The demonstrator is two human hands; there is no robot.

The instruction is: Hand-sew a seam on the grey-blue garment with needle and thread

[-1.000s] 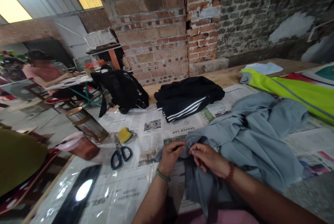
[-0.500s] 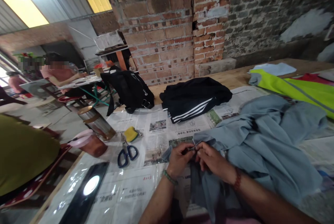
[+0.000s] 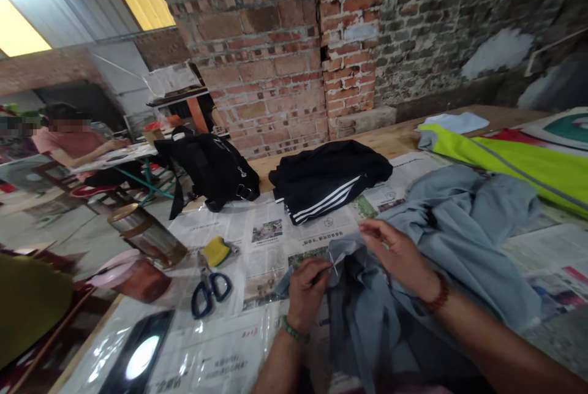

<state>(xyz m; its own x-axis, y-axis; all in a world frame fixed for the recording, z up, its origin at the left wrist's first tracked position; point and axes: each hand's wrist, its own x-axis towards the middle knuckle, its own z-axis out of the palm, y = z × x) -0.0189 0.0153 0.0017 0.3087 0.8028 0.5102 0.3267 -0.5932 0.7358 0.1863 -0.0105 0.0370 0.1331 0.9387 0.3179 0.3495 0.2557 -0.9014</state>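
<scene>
My left hand [image 3: 307,293], with a green bead bracelet, pinches an edge of the grey cloth garment [image 3: 454,216]. A thin shiny sliver, perhaps a needle or pin, shows at its fingertips. My right hand [image 3: 399,256], with a red bead bracelet, is raised over the cloth to the right of the left hand. Its fingers are stretched out and I see nothing held in them; any thread is too fine to make out. The garment hangs in folds below both hands and spreads over the newspaper to the right.
Scissors [image 3: 209,290], a yellow sponge-like piece [image 3: 215,252], a phone [image 3: 140,351], a pink-lidded cup [image 3: 142,280] and a steel flask [image 3: 147,234] are on the left. Behind lie a black backpack [image 3: 214,170], dark striped clothing [image 3: 331,179] and a neon vest [image 3: 505,158]. A person sits farther off.
My right hand has moved away from the left fingertips, up and to the right, and its fingers have straightened. The left hand still pinches the cloth. The view has turned slightly right.
</scene>
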